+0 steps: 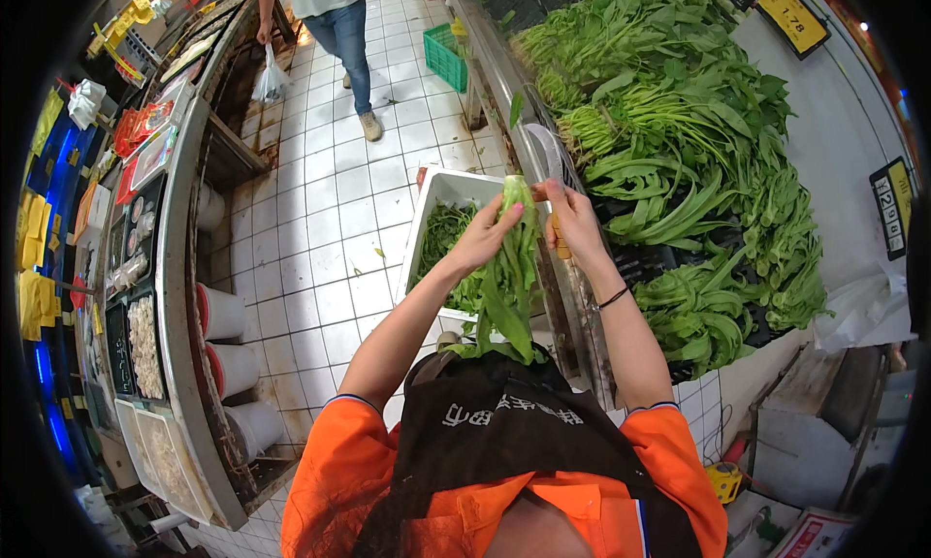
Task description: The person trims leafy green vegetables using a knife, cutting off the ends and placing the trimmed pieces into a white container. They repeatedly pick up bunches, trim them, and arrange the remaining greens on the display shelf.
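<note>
My left hand is shut around a head of leafy green lettuce, its pale cut stem end pointing away from me and its long leaves hanging toward my apron. In my right hand is a knife with a curved pale blade and a yellowish-brown handle. The blade points away from me, and the right fingertips are close beside the stem end; whether they touch it I cannot tell. Beneath the lettuce stands a white foam box that holds loose greens.
On the right, bunches of leafy greens lie on a display stand with a metal edge. A green crate stands on the tiled floor. A person with a plastic bag is in the aisle. A metal-edged counter runs along the left.
</note>
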A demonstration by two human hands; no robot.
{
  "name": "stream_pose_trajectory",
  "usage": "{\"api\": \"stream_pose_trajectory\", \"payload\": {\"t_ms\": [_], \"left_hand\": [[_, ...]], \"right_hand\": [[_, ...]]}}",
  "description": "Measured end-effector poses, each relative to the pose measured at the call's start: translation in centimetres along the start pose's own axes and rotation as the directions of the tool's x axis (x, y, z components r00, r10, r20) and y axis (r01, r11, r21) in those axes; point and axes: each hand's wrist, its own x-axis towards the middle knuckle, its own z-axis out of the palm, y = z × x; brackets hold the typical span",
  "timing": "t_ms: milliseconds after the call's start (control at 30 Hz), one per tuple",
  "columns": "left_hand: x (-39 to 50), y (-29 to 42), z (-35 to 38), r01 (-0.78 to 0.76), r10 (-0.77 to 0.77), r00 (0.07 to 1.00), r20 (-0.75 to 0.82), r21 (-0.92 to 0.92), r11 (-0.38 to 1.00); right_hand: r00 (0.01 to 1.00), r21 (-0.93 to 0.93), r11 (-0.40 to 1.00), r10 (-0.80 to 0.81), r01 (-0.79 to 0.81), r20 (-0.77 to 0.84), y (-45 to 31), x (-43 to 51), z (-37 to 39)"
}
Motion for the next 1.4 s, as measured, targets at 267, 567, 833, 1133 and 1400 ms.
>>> {"api": "stream_pose_trajectory", "payload": {"t_ms": [267, 567, 833, 1133, 1400], "left_hand": [[-0.6, 2.1, -1.1, -0.002, 0.079, 0.988, -0.131, 0.506, 0.862], [-1.4, 2.5, -0.2, -0.044, 0.263, 0.952, -0.159, 0.777, 0.628], [-1.6, 1.4, 0.1, 0.001, 0.351, 0.907, -0.232, 0.836, 0.549], [-0.9, 0.6, -2.8, -0.001, 0.144, 0.953, -0.266, 0.472, 0.881], [0.2, 1.1, -2.7, 0.027, -0.022, 0.999, -0.041, 0.139, 0.990]], "right_hand": [[0.726, -0.813, 0.282, -0.648, 0.509, 0.230, -1.7, -1.7, -1.0], [0.704, -0.840, 0.206, -0.662, 0.502, 0.258, -1.6, -1.9, 0.4], [0.781, -0.920, 0.230, -0.613, 0.318, 0.117, 4.2, -2.1, -0.3], [0.991, -0.105, 0.994, -0.042, 0.029, -0.129, 7.4, -1.4, -1.3], [0.956, -0.248, 0.923, -0.275, 0.292, 0.103, 0.3, 1.9, 0.1]]}}
